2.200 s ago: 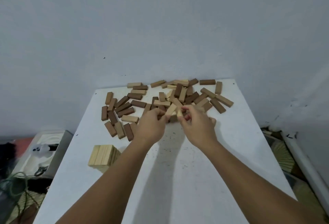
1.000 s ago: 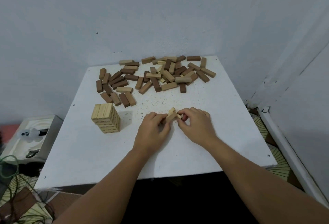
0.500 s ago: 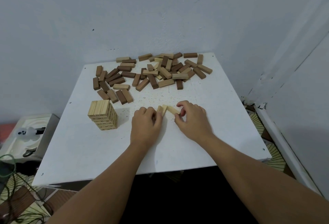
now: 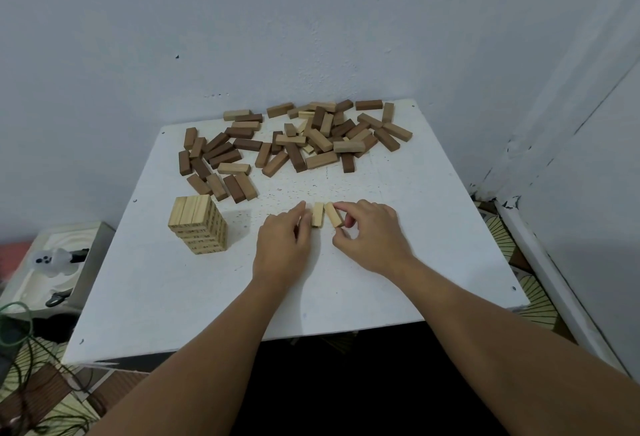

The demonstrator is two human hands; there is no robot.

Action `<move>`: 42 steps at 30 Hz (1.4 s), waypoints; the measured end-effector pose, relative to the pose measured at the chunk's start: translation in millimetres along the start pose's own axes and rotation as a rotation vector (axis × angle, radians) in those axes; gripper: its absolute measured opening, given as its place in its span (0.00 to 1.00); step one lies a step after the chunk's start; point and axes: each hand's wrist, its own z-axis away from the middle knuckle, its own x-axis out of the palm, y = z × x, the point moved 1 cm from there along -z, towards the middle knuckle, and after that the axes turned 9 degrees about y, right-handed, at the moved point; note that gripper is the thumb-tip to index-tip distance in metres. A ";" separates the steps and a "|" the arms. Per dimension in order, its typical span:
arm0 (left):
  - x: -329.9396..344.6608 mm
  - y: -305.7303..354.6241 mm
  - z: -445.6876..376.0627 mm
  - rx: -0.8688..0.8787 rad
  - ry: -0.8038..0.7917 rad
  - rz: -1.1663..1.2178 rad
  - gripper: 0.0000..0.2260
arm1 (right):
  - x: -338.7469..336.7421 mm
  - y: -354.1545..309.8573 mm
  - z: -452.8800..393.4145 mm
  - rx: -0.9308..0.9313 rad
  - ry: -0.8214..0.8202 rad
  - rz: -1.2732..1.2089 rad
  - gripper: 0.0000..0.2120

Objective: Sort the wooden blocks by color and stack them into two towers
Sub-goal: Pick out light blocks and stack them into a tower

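Note:
A short tower of light blocks (image 4: 198, 224) stands on the white table (image 4: 173, 297) at the left. A heap of mixed light and dark blocks (image 4: 294, 145) lies along the far edge. Two light blocks lie side by side mid-table: one block (image 4: 317, 214) beside my left hand (image 4: 282, 245), whose fingers touch its left side, and another block (image 4: 333, 214) that my right hand (image 4: 372, 236) pinches between thumb and forefinger. Whether a third block lies under my left fingers is hidden.
The wall stands right behind the table, with a corner to the right. A white appliance with a small ghost figure (image 4: 52, 261) sits low on the left, with cables (image 4: 20, 331) on the floor. Patterned floor tiles (image 4: 533, 300) show at the right.
Both hands carried light blocks from the heap back to mid-table and set them down. The blocks now lie nearly parallel, closer together than half a second ago.

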 end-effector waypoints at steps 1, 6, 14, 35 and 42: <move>-0.3 2.7 0.5 -0.007 -0.008 0.015 0.17 | -0.1 0.4 -0.2 0.005 -0.009 0.002 0.21; -4.3 8.2 -0.1 -0.027 -0.047 0.044 0.16 | 0.9 2.0 -2.1 0.013 0.009 -0.012 0.16; -17.3 19.8 -4.3 -0.137 -0.164 0.058 0.33 | 1.1 3.5 -3.0 0.014 0.015 -0.009 0.16; -33.0 14.8 -33.8 -0.307 -0.499 0.242 0.28 | -1.6 3.7 -8.9 0.041 -0.125 0.083 0.29; -31.5 14.9 -27.2 -0.338 -0.379 0.249 0.29 | -5.0 2.2 -9.9 0.079 -0.155 0.025 0.30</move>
